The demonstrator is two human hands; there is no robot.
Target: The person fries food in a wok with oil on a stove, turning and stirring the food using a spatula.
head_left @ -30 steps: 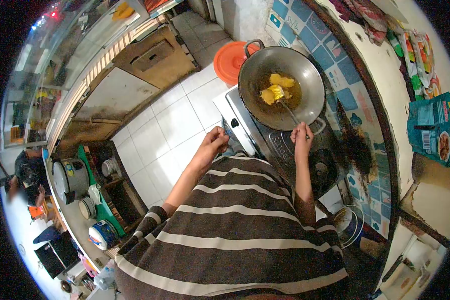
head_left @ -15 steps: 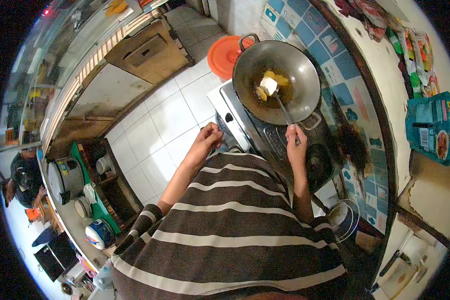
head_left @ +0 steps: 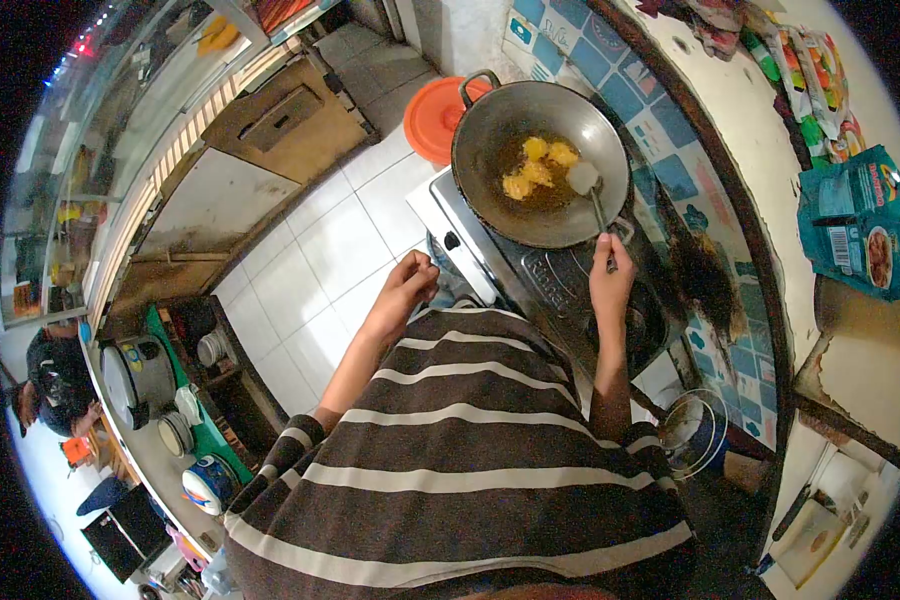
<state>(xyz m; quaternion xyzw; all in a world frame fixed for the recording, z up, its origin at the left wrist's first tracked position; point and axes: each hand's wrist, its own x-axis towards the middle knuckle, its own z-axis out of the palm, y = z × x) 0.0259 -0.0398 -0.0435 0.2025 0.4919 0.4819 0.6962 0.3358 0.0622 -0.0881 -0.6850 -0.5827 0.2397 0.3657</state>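
My right hand (head_left: 613, 270) is closed around the handle of a metal spatula (head_left: 584, 180). Its flat blade rests inside a wok (head_left: 480, 150), toward the right side. Several golden fritters (head_left: 518, 186) sit in the oil at the wok's bottom, just left of the blade. The wok stands on a gas stove (head_left: 550, 270), and its near loop handle is beside my right hand. My left hand (head_left: 407, 280) hangs in the air left of the stove's front, fingers curled in a loose fist with nothing visible in them.
An orange lid (head_left: 435, 120) is behind the stove at the left. On the right wall hang a teal packet (head_left: 855, 225) and several sachets. A blue bucket (head_left: 692, 440) stands right of my body. Another person (head_left: 60, 380) is at the far left.
The spatula has moved right, away from the fritters, and its blade looks duller now. My right hand has shifted slightly right and up. My left hand stays curled in nearly the same place.
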